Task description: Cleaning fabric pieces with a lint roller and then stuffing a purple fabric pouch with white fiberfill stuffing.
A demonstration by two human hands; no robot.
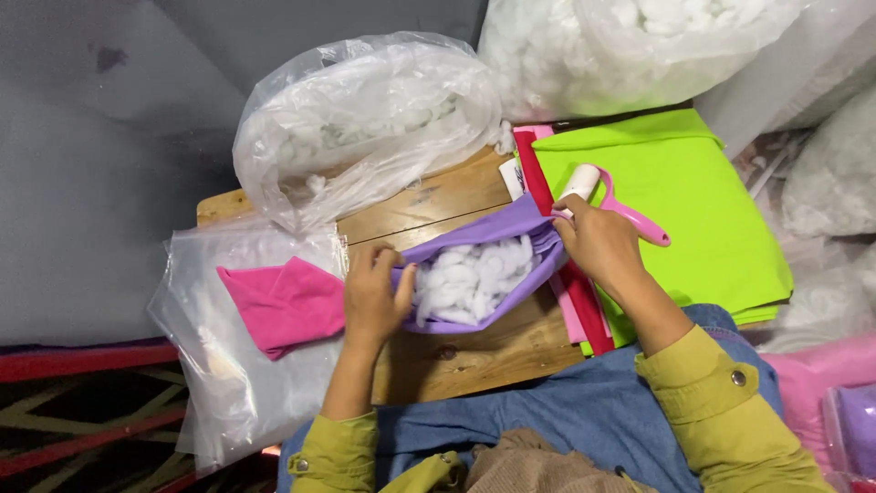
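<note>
Between both grips, a purple fabric pouch full of white fluffy stuffing gapes; left hand and right hand clamp its ends, fingertips hidden inside folds.

Bare wooden board lies open below the purple pouch; stuffing bag crowds behind.

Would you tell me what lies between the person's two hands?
In the head view, the open purple fabric pouch filled with white stuffing spans from left hand to right hand.
</note>
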